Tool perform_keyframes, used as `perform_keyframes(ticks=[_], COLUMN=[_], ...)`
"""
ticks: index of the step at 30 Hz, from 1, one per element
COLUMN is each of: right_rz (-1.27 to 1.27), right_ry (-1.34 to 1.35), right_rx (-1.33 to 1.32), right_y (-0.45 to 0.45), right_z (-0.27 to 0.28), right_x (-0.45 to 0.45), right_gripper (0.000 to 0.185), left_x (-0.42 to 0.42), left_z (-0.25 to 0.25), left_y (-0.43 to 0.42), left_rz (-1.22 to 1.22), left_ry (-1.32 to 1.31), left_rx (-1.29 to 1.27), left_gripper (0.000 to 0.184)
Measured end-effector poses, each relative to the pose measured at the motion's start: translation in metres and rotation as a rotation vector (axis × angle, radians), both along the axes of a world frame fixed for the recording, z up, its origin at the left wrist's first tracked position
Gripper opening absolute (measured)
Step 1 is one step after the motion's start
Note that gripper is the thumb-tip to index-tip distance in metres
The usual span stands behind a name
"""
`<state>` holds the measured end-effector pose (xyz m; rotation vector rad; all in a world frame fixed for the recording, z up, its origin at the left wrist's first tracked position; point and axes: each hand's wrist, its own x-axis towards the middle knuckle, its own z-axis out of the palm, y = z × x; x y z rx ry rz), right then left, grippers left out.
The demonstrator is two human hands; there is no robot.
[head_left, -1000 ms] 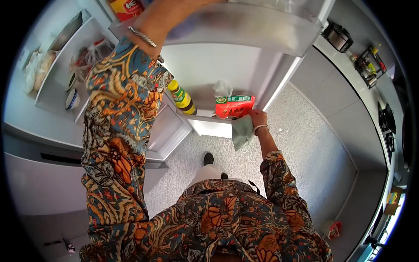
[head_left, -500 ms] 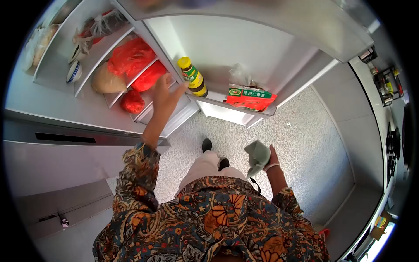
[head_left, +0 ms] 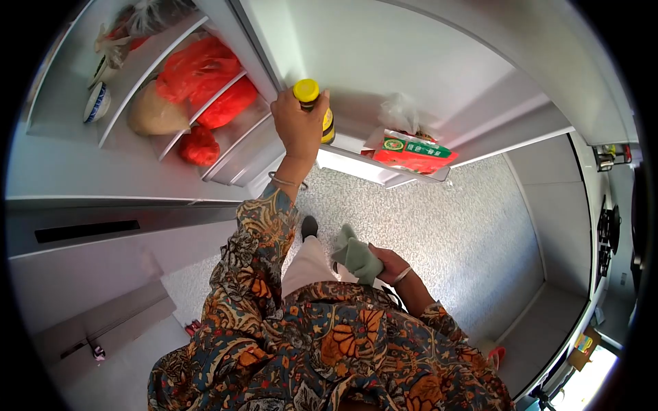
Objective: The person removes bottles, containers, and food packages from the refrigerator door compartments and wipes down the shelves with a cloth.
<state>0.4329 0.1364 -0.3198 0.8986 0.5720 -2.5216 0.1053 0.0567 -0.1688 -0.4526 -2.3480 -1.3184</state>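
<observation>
My left hand is wrapped round the upper part of a dark bottle with a yellow cap. The bottle stands in the shelf of the open fridge door, its label mostly hidden by my fingers. Lower down, in front of my body, my right hand grips a folded grey-green cloth. Farther right on the same door shelf lies a red and green printed packet, with a clear plastic bag behind it.
At left, the fridge shelves hold red plastic bags, a tan bundle and a blue-and-white bowl. The fridge door swings out ahead of me. A stove sits on the counter at far right, above speckled floor.
My left hand has moved right from beside the shelves and closed on the bottle. My right hand has brought the cloth left, nearer my body's middle. The view has shifted slightly.
</observation>
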Motion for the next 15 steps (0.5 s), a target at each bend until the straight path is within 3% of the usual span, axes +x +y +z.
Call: perform_keyframes(ticks=[6, 11, 13, 15], right_rz=[-0.014, -0.097, -0.239, -0.351], right_ry=[0.007, -0.044, 0.039, 0.129], right_rx=[0.14, 0.278, 0.233, 0.141], right_y=[0.001, -0.001, -0.009, -0.018], right_z=[0.016, 0.028, 0.062, 0.112], right_x=[-0.021, -0.039, -0.052, -0.069], right_gripper=[0.046, 0.042, 0.043, 0.048], left_x=[0.008, 0.017, 0.016, 0.021], left_z=[0.01, 0.058, 0.077, 0.093], left_y=[-0.004, -0.023, -0.034, -0.045], left_rz=[-0.186, -0.424, -0.5, -0.531], left_ry=[0.011, -0.069, 0.05, 0.002], left_rx=[0.171, 0.543, 0.593, 0.694], left_gripper=[0.029, 0.019, 0.012, 0.01])
